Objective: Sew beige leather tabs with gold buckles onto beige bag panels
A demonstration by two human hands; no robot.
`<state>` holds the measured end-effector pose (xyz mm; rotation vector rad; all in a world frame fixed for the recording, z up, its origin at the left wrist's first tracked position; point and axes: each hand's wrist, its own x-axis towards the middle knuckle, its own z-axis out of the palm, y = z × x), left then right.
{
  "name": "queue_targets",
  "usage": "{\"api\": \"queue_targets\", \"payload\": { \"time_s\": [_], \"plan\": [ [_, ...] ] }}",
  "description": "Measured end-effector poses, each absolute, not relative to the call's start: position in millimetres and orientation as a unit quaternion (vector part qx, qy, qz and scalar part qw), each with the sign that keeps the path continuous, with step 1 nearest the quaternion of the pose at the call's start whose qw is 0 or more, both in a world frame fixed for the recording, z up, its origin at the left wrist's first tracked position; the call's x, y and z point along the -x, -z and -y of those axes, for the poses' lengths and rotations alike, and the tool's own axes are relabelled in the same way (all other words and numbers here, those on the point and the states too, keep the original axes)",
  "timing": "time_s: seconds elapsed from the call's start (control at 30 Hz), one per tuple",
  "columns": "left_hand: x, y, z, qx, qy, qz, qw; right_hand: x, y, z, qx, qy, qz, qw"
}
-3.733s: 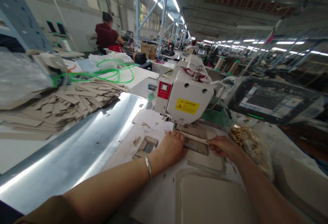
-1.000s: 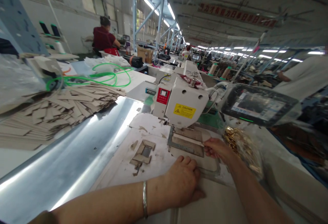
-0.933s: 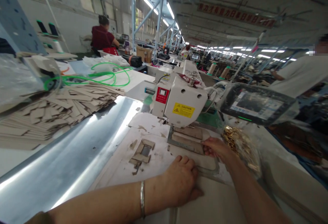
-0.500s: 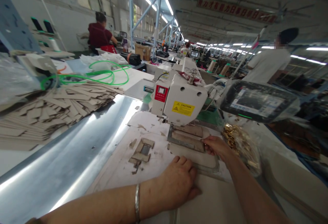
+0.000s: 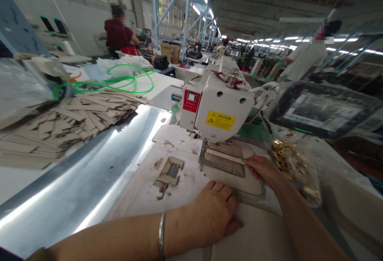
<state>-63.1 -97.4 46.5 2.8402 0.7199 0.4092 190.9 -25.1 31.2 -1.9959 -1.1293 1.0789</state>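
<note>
My right hand [image 5: 265, 168] is at the right end of a metal clamp frame [image 5: 202, 154] under the sewing machine head [image 5: 223, 105]. Its thumb and fingers pinch the end of a pale strip [image 5: 229, 156], which lies along the slot between the brown bars of the frame. A light beige panel [image 5: 249, 185] with rounded corners sits beneath the frame. My left hand [image 5: 214, 213], a silver bangle on its wrist, rests curled at the near edge of that panel, above larger beige sheets [image 5: 254, 235]. Its fingertips are tucked out of sight, so whatever they hold is hidden.
Many cut beige strips [image 5: 74, 123] are heaped on the left beside a shiny metal plate [image 5: 98, 173]. A clear bag of gold-coloured metal parts [image 5: 295, 169] and a control screen [image 5: 324, 109] flank the right side. A co-worker [image 5: 118, 34] sits at the back left.
The view has shifted, moving the machine and both hands slightly rightward in the picture. A pale strip now shows more plainly in the frame's slot at my right fingertips. My left hand keeps its curled pose.
</note>
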Motion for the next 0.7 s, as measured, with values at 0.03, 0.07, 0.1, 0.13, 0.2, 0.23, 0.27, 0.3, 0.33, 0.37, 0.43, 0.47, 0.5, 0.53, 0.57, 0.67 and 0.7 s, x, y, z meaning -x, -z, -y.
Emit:
{"api": "queue_targets", "payload": {
  "time_s": [0.03,0.07,0.1,0.13,0.2,0.23,0.27,0.3,0.33,0.37,0.43,0.47,0.5,0.53,0.57,0.67,0.7],
  "plan": [
    [63,-48,98,-0.956,-0.135,-0.243,0.095,-191,-31,25,0.753,-0.406,0.424,0.299],
    [63,-49,98,-0.956,-0.131,-0.245,0.099,-191,-31,25,0.753,-0.406,0.422,0.299],
    [64,-50,97,-0.955,-0.127,-0.246,0.104,-191,-30,25,0.754,-0.406,0.42,0.3],
    [64,-51,97,-0.955,-0.124,-0.248,0.11,-191,-30,25,0.755,-0.406,0.417,0.302],
    [65,-52,98,-0.953,-0.119,-0.249,0.122,-191,-29,25,0.753,-0.409,0.413,0.309],
    [66,-52,98,-0.952,-0.117,-0.251,0.128,-191,-29,25,0.751,-0.41,0.412,0.312],
    [66,-52,98,-0.952,-0.116,-0.252,0.132,-191,-29,25,0.749,-0.411,0.411,0.316],
    [66,-52,98,-0.951,-0.114,-0.253,0.134,-191,-29,25,0.749,-0.413,0.409,0.318],
    [65,-52,98,-0.951,-0.113,-0.253,0.134,-190,-30,25,0.75,-0.414,0.405,0.319],
    [64,-53,98,-0.952,-0.11,-0.253,0.135,-189,-30,25,0.752,-0.415,0.401,0.319],
    [62,-55,97,-0.951,-0.098,-0.258,0.139,-188,-31,25,0.757,-0.414,0.394,0.317],
    [62,-56,96,-0.95,-0.088,-0.263,0.14,-187,-31,24,0.759,-0.414,0.39,0.316],
    [63,-57,94,-0.949,-0.079,-0.271,0.138,-186,-31,24,0.761,-0.415,0.388,0.314],
    [67,-59,94,-0.949,-0.07,-0.277,0.132,-186,-31,24,0.761,-0.415,0.387,0.315],
    [74,-60,94,-0.951,-0.065,-0.277,0.119,-185,-31,23,0.76,-0.415,0.388,0.315],
    [114,-63,106,-0.956,-0.097,-0.267,0.074,-184,-29,21,0.758,-0.41,0.394,0.319],
    [133,-64,114,-0.95,-0.13,-0.276,0.066,-183,-28,21,0.76,-0.407,0.397,0.316]
  ]
}}
